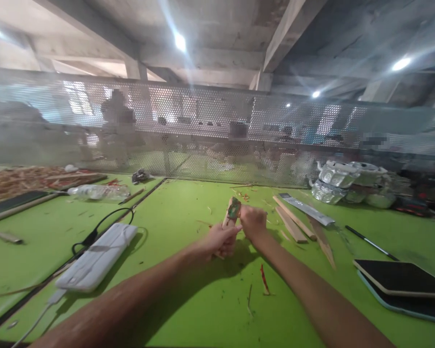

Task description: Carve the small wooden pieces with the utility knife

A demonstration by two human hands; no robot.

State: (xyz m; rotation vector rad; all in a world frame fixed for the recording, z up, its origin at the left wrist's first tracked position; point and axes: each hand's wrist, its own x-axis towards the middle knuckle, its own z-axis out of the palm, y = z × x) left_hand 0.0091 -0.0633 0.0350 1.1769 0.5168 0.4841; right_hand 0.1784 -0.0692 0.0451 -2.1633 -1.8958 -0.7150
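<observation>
Over the middle of a green table, my left hand is closed round the lower end of a short wooden piece whose upper part is green with a little red. The piece stands nearly upright. Beside its top, my right hand is closed in a pinch or fist; whether it holds a tool is hidden. Both forearms reach in from the bottom edge.
Wooden strips and a grey metal blade lie to the right, with a thin black rod and dark boards. A white power bank with cable lies left. Foil-wrapped bundles, a plastic bottle, a mesh screen behind.
</observation>
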